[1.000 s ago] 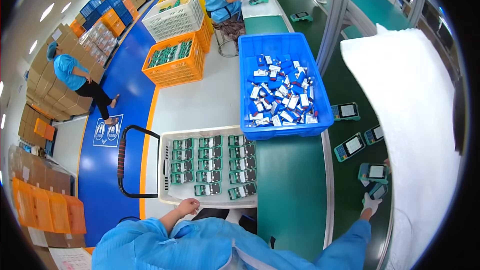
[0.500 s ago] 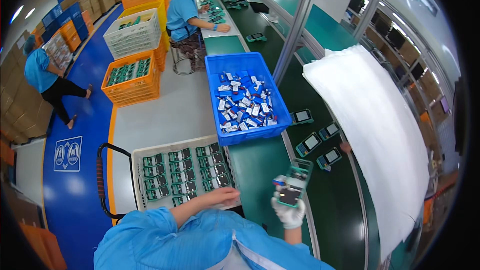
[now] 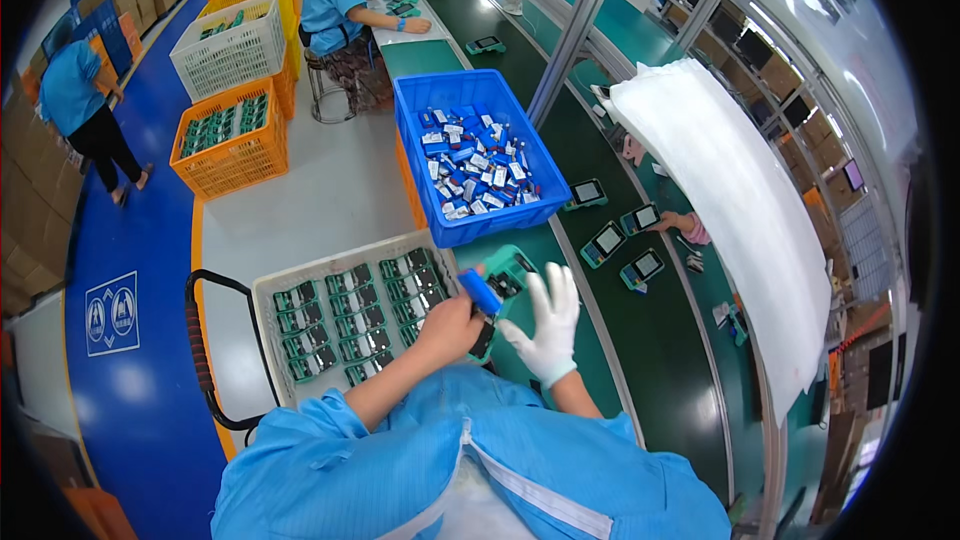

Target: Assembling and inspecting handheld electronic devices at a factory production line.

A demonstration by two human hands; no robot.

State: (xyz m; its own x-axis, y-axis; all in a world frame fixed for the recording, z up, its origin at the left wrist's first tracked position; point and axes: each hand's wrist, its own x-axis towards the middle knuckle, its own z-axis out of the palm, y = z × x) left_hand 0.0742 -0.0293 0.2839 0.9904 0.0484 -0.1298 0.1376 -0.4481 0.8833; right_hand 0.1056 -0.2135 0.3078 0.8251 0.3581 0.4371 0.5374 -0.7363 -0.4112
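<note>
My bare left hand (image 3: 450, 328) is closed on a green handheld device housing (image 3: 512, 268), held tilted above the bench beside the tray. A blue battery pack (image 3: 480, 292) stands out from the housing close to my left fingertips. Whether those fingers also grip the battery is hard to make out. My right hand (image 3: 550, 328), in a white glove, is open at the housing's right side, its fingers spread. Left of my hands, a white tray (image 3: 262, 325) holds rows of green device housings (image 3: 365, 325).
A blue bin (image 3: 447, 230) of battery packs stands ahead on the bench. Several handheld devices (image 3: 604, 243) lie on the dark green conveyor (image 3: 665, 360). Another person's hand (image 3: 675, 223) reaches one from beneath a white sheet (image 3: 735, 210). A seated co-worker (image 3: 338, 5) works farther ahead.
My left hand has moved up and right from the tray onto the housing. The right hand has let go and spread its fingers. The other person's hand has reached farther over the conveyor.
</note>
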